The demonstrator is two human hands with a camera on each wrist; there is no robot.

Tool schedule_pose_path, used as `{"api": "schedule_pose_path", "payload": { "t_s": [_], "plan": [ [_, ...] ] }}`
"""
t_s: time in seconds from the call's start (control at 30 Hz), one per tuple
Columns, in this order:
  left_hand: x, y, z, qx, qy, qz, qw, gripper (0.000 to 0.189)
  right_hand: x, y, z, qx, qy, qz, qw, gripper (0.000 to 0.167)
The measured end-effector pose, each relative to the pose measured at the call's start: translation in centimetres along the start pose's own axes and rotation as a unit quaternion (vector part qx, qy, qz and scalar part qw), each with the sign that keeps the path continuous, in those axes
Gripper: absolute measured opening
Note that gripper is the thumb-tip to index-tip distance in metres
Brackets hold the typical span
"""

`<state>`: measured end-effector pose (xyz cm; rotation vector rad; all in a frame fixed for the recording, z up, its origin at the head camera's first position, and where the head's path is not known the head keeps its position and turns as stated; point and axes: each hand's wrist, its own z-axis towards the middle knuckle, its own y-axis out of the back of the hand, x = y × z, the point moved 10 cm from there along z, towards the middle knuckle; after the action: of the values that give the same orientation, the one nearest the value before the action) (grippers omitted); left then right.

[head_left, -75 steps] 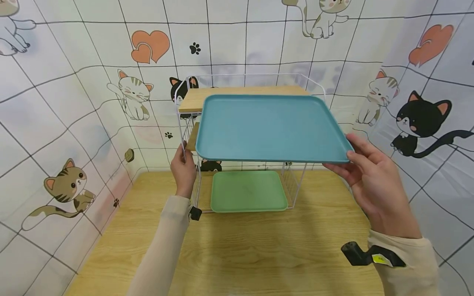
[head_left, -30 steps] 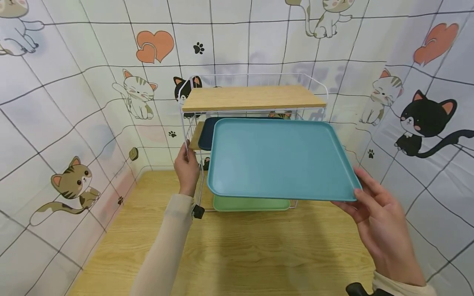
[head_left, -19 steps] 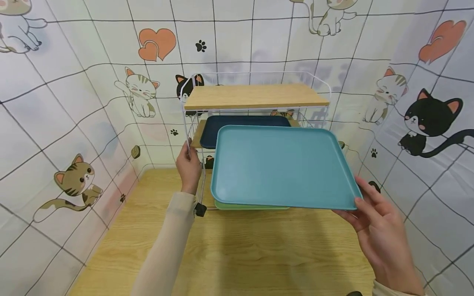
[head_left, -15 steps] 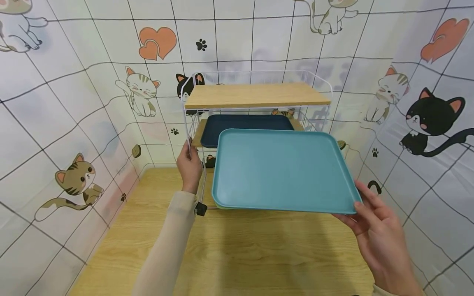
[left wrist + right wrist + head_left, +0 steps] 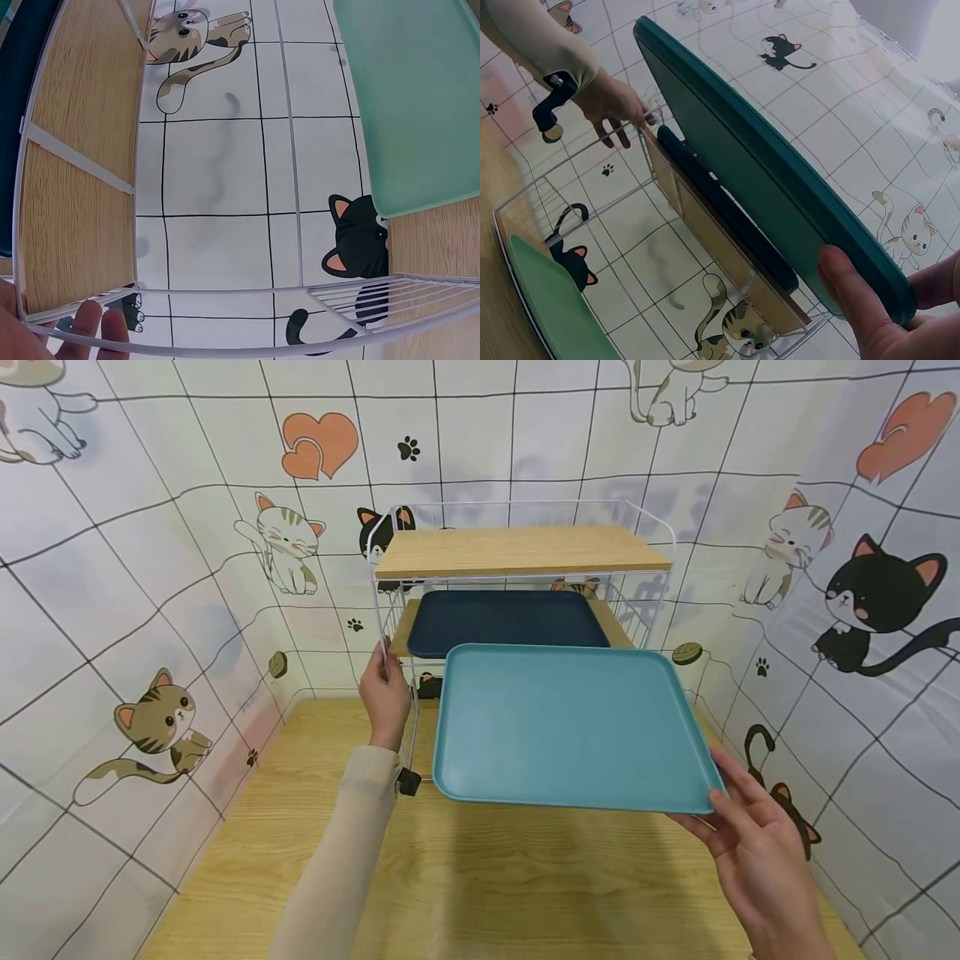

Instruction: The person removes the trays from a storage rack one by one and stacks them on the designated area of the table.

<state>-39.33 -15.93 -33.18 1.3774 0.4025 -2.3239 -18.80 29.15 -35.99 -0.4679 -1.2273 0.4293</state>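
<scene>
My right hand (image 5: pixel 757 843) pinches the near right corner of a light blue tray (image 5: pixel 573 727), thumb on one face and fingers on the other. The tray hangs in the air in front of a white wire rack (image 5: pixel 414 718). With my left hand (image 5: pixel 386 697) I grip the rack's left front upright, level with the middle shelf. On that shelf lies a navy blue tray (image 5: pixel 510 618). A green tray (image 5: pixel 551 300) rests on the bottom shelf, hidden behind the blue tray in the head view but plain in both wrist views.
The rack's top wooden shelf (image 5: pixel 521 550) sits above, edged by a thin wire rail. Underneath is a wood-grain table (image 5: pixel 480 877). Wall sheeting (image 5: pixel 480 443) printed with cats and hearts encloses the back and both sides.
The light blue tray has come down from in front of the upper shelves and slightly right, uncovering the navy tray and covering the green one. My left hand stays on the rack.
</scene>
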Motion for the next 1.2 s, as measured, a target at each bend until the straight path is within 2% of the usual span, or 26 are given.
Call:
{"api": "schedule_pose_path", "payload": {
  "t_s": [0.27,0.37,0.5,0.8,0.9,1.2],
  "plan": [
    [0.3,0.1,-0.1,-0.001,0.010,-0.004,0.9999,0.040,-1.1,-0.1,-0.7,0.021,0.001,-0.010,0.9997,0.054],
    [0.3,0.1,-0.2,-0.003,0.009,-0.002,0.9999,0.039,-1.5,0.1,-1.0,0.028,0.000,0.002,0.9996,0.053],
    [0.2,0.1,-0.2,-0.001,0.012,-0.001,0.9999,0.039,-2.1,0.6,-1.4,0.029,0.002,0.018,0.9994,0.052],
    [0.2,0.1,0.0,0.000,0.004,0.005,1.0000,0.039,-3.9,1.4,-2.2,0.033,-0.008,0.006,0.9994,0.054],
    [0.2,0.1,0.0,0.000,0.004,0.007,1.0000,0.039,-4.6,1.7,-2.4,0.026,-0.019,0.002,0.9995,0.053],
    [0.0,0.2,0.1,-0.003,-0.004,0.013,0.9999,0.038,-7.2,3.9,-2.9,-0.024,-0.064,-0.073,0.9950,0.051]
  ]
}}
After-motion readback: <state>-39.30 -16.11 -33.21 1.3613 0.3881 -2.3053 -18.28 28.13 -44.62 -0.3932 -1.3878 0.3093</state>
